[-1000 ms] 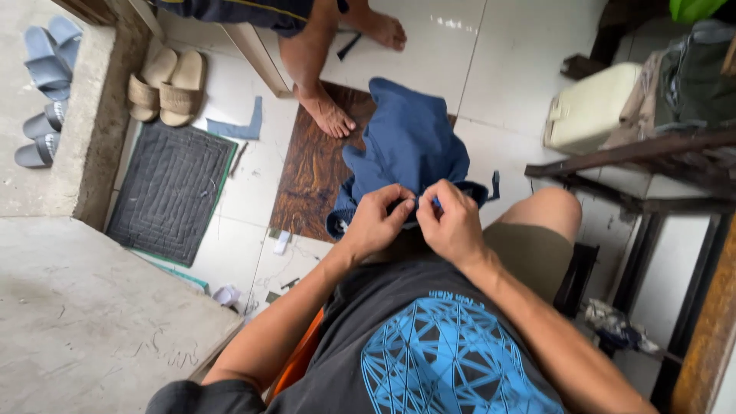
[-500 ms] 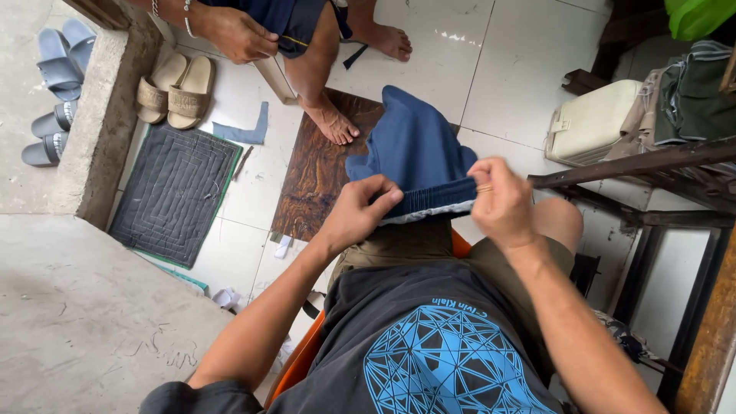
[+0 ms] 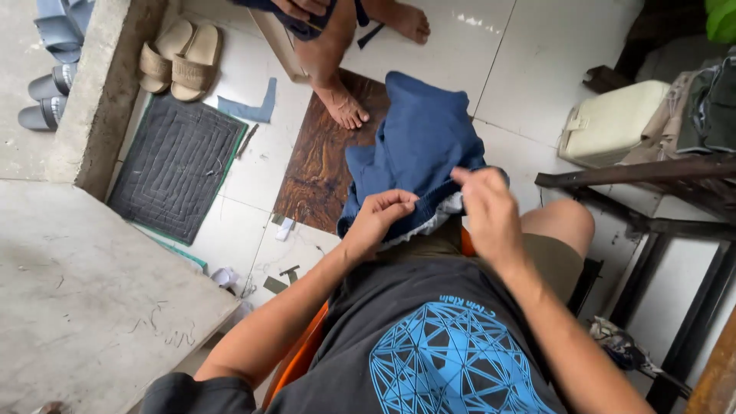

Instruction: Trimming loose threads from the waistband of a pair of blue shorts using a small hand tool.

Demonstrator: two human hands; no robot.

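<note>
Left hand [image 3: 381, 215] fingers pinched blue cloth [image 3: 418, 146] hem. Right hand [image 3: 488, 211] fingers pinched same hem just beside. Cloth hung beyond fingers, over lap. Another person's foot [image 3: 343, 107] farther out.

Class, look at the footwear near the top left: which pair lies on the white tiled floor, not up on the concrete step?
The tan pair of slippers, lying beside the dark quilted mat. The grey slippers sit beyond the concrete ledge, on the step.

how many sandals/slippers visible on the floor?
4 visible. Two tan sandals lie side by side beside the dark mat. Two grey slippers sit past the concrete ledge at far left. More may be cut off at the top-left edge.
</note>
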